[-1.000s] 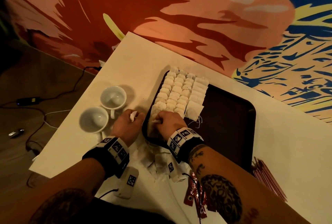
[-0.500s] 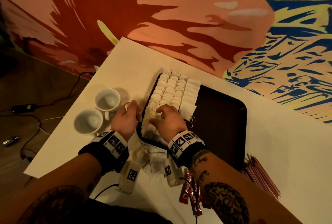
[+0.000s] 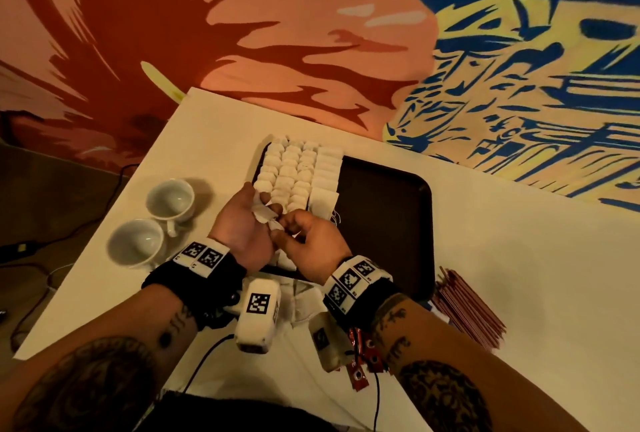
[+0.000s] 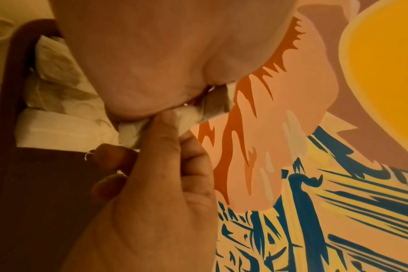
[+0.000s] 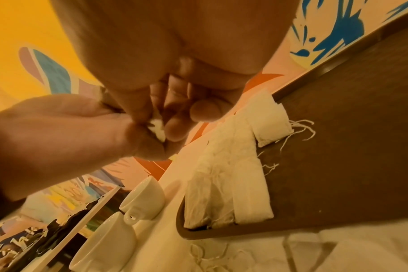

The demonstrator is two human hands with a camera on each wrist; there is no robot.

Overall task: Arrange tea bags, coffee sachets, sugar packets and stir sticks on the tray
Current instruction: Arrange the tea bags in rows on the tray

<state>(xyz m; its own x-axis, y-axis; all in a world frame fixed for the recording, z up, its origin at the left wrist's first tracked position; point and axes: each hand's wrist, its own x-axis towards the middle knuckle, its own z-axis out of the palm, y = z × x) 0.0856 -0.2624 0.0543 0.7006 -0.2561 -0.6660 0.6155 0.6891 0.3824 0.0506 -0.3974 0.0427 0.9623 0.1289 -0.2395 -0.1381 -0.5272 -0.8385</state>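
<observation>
Both hands meet above the tray's (image 3: 388, 223) near-left corner: the left hand (image 3: 242, 223) and the right hand (image 3: 308, 241) each pinch one tea bag (image 3: 265, 213) between thumb and fingertips, probably straightening it before laying it beside the rows (image 3: 294, 171).

A white tabletop (image 3: 519, 258) stands against a wall mural (image 3: 311, 33) painted in red, pink, blue and yellow. To the left lies a dark wooden floor (image 3: 52, 196) with black cables (image 3: 100, 216) trailing across it. The light is warm and dim.
</observation>
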